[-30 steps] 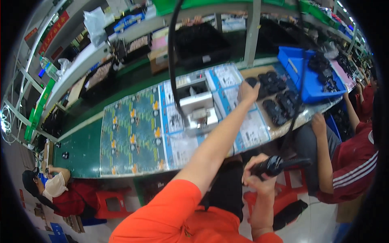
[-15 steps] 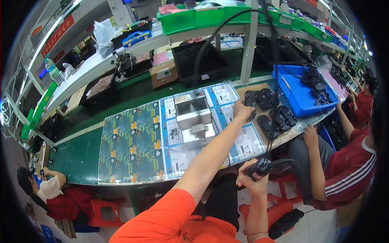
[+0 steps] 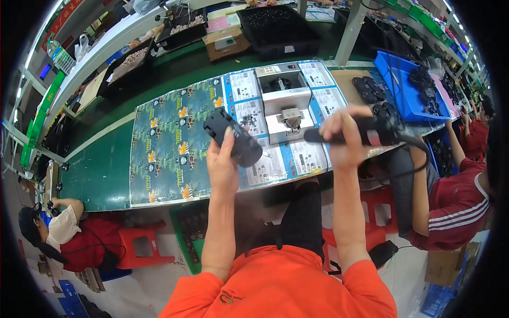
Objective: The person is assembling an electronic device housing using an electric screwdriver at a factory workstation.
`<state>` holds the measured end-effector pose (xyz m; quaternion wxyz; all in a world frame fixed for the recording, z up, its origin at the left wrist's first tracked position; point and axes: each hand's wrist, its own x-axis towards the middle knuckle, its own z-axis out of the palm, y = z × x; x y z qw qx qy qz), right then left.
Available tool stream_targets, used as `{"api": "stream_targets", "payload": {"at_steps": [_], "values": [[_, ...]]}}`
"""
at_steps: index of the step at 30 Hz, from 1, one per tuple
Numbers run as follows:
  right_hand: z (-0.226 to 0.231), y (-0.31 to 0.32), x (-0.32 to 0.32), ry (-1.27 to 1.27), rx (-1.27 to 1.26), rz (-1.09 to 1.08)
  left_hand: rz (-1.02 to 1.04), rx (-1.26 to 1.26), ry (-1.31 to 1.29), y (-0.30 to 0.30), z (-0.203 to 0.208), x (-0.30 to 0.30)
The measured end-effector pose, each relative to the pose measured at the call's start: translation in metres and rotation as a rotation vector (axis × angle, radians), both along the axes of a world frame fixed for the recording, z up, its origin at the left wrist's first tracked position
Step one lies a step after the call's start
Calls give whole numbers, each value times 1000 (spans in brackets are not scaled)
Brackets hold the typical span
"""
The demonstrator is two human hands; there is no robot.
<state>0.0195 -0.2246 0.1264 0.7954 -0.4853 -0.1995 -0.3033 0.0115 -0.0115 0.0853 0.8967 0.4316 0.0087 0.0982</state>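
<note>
My left hand (image 3: 225,161) is closed on a black plastic toy car chassis (image 3: 231,137), raised above the patterned mat and tilted. To the right, my right hand (image 3: 347,139), blurred by motion, grips a black corded electric screwdriver (image 3: 379,129). Its tapered end points left, toward the chassis but apart from it. Between and beyond the hands stands a silver metal screw feeder (image 3: 288,98) with an open dark tray. Small dark screws (image 3: 248,121) lie on the sheet beside it. More black chassis (image 3: 369,89) rest on cardboard beyond my right hand, some partly hidden.
A blue bin (image 3: 396,87) of black parts stands at the far right. Beside it sits a co-worker in a red shirt (image 3: 456,212). Another person sits at the left near a red stool (image 3: 140,246). A white post (image 3: 351,37) rises at the back; black trays (image 3: 278,32) lie beyond.
My left hand has come back from the chassis pile with one chassis in it. My right hand has lifted the screwdriver from below the table edge to above it. The view has tilted down.
</note>
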Motion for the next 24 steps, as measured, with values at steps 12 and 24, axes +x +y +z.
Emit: {"api": "stream_targets", "payload": {"at_steps": [12,24], "values": [[3,40,59,103,-353,-147,-177,-81,313,8,-72,-14],[25,19,44,62,-16,10,-228,73,269,7,-83,-12]]}}
